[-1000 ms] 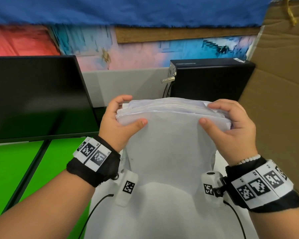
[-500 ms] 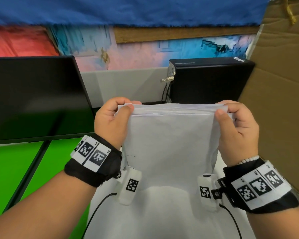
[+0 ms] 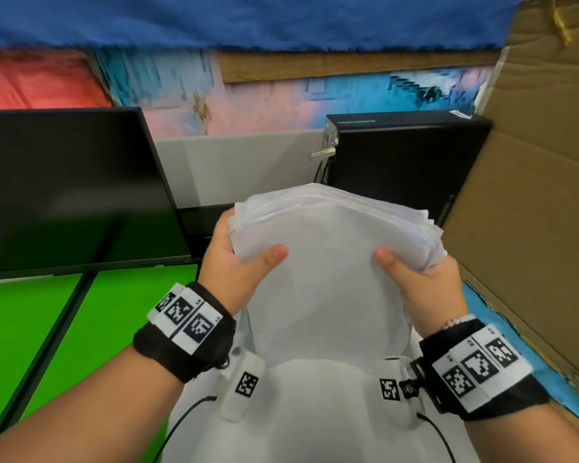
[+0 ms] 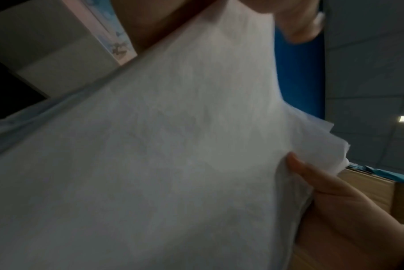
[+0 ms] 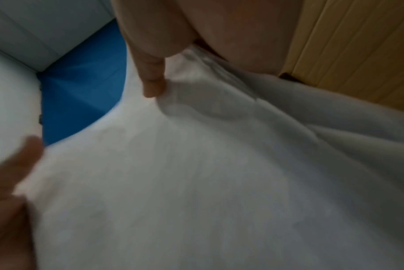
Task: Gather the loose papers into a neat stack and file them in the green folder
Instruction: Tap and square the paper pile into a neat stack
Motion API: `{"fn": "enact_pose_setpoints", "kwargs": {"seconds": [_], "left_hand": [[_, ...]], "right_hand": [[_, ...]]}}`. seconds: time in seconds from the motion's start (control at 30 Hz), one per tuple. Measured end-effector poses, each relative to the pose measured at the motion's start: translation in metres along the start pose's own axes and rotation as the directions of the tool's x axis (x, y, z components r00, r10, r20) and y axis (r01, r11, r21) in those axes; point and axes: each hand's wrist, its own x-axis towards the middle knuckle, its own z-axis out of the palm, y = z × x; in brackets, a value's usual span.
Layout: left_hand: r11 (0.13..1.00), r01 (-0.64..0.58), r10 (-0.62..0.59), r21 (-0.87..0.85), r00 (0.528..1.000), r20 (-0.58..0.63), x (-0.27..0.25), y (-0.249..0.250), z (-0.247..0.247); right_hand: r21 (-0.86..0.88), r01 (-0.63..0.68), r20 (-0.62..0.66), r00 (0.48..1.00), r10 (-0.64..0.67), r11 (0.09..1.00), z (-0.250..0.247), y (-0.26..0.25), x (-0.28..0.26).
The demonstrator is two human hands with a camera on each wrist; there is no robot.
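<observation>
The person holds the stack of papers (image 3: 331, 262) upright between both hands, squaring it. The sheets fan out at the top edge beyond the fingertips, so the pile is not yet neat. To do this step well, the grip should probably slacken just enough for the sheets to slide, the lower edge be tapped on the surface below the wrists, then the sides pressed flush from either hand; squeezing hard while the edges are splayed risks creasing corners.

The left hand (image 3: 234, 262) is curled round the stack's left edge, thumb pressed on the near face and the other fingers hidden behind the sheets. The right hand (image 3: 425, 279) grips the right edge the same way, thumb in front and fingers wrapped behind; the right wrist view shows the paper puckering just beside that thumb. Both hands are closed on the paper, not spread.

A green surface (image 3: 47, 345) lies left of the left hand; whether it is the folder cannot be told
</observation>
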Motion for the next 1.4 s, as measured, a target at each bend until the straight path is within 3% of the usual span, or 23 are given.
{"fn": "enact_pose_setpoints", "kwargs": {"seconds": [0.07,0.2,0.3,0.43,0.53,0.73,0.83,0.93,1.03,1.13,1.3,1.4], "left_hand": [[0.999,-0.015,0.016,-0.038,1.0,0.011,-0.004,0.001,0.002],[0.986,-0.1,0.088,-0.132,0.991,-0.099,-0.012,0.013,0.001],[0.981,-0.156,0.146,-0.112,0.985,-0.095,-0.011,0.026,-0.001],[0.99,-0.116,0.106,-0.084,0.988,-0.115,-0.007,0.03,-0.001],[0.981,-0.074,0.052,-0.179,0.991,-0.123,-0.003,0.031,0.0],[0.953,-0.026,-0.012,-0.301,0.992,-0.124,0.004,0.029,-0.001],[0.955,-0.056,0.052,-0.292,0.998,-0.019,0.002,0.021,-0.003],[0.982,-0.083,0.097,-0.171,0.992,0.077,-0.005,0.001,-0.007],[0.999,-0.009,0.013,-0.048,0.996,0.092,-0.012,-0.017,-0.008],[0.997,0.079,-0.078,-0.017,0.997,0.019,-0.018,-0.024,-0.009],[0.99,0.066,-0.052,-0.125,0.993,0.109,-0.016,-0.013,-0.023],[0.999,0.01,-0.004,-0.038,0.989,0.15,-0.013,-0.005,-0.021]], "right_hand": [[0.015,0.025,-0.02,0.999,-0.025,1.0,0.0,0.0,-0.004],[0.092,0.102,-0.017,0.995,-0.101,0.991,-0.003,-0.008,-0.01],[-0.012,0.237,-0.051,0.97,-0.237,0.971,-0.007,-0.012,-0.009],[-0.099,0.414,-0.037,0.907,-0.419,0.905,-0.005,-0.025,-0.008],[-0.16,0.439,-0.057,0.89,-0.452,0.884,-0.002,-0.029,-0.005],[-0.198,0.401,-0.118,0.896,-0.428,0.895,-0.005,-0.025,0.003],[-0.187,0.37,-0.13,0.909,-0.396,0.91,-0.001,-0.024,0.003],[-0.171,0.319,-0.105,0.935,-0.339,0.932,-0.004,-0.018,0.005],[-0.073,0.167,-0.011,0.986,-0.168,0.983,-0.011,-0.005,0.008],[0.092,0.016,0.072,0.997,-0.023,0.996,-0.017,0.001,0.007],[0.085,0.012,0.359,0.932,-0.041,0.996,-0.041,0.001,0.016],[0.126,0.036,0.457,0.885,-0.09,0.991,-0.037,-0.004,0.015]]}}
